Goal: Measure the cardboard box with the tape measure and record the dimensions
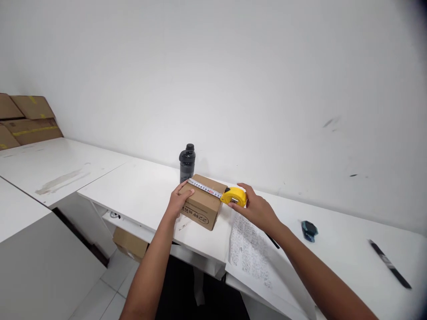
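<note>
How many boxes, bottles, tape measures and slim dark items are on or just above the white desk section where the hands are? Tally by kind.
Boxes: 1, the cardboard box
Bottles: 1, the dark bottle
Tape measures: 1, the yellow tape measure
Slim dark items: 2, one at far right, one partly hidden by the right arm
Total: 5

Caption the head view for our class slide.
Left hand grips a cardboard box; right hand holds a yellow tape measure extended across its top.
</note>
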A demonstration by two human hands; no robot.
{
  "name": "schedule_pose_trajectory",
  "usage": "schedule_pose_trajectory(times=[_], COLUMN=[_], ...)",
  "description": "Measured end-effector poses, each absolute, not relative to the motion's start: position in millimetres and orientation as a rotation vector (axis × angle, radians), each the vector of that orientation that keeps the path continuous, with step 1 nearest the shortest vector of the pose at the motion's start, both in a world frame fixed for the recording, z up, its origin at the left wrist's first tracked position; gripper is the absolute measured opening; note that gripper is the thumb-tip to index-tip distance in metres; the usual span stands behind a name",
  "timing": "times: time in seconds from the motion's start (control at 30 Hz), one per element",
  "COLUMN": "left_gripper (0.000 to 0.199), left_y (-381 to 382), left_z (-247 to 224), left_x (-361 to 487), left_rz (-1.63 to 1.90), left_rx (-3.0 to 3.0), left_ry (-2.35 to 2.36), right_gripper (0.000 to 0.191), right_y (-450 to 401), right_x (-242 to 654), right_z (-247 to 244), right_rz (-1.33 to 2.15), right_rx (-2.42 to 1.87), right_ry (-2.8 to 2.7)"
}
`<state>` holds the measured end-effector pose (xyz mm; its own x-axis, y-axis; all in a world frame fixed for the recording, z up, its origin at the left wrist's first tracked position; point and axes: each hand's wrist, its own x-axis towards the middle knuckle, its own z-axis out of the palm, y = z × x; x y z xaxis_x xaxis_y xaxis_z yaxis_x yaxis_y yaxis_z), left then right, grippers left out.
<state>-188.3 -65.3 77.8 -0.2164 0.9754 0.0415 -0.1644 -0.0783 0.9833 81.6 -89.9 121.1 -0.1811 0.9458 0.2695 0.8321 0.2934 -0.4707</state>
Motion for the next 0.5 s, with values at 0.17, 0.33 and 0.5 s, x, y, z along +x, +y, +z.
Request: schedule_pose_trajectory(times=[0.17,0.33,0.5], left_gripper=[0.061,0.057,0.060], left_y=[-64,-67,-88], left_z=[75,72,65], left_x=[-188,-179,-147], left_rz=[1.502,1.597,1.626], left_rx=[1.055,1.138,1.183], left_ry=[1.208,1.283,1.375], right_gripper=[0.054,0.054,0.054], right_y=[-79,-55,-35], right_x=[73,56,3], right_z=[133,141,143], right_rz=[0.108,0.087,0.229], right_rx=[-1.506,-1.434,-1.268], right_ry=[-2.172,-2.257,-2.292])
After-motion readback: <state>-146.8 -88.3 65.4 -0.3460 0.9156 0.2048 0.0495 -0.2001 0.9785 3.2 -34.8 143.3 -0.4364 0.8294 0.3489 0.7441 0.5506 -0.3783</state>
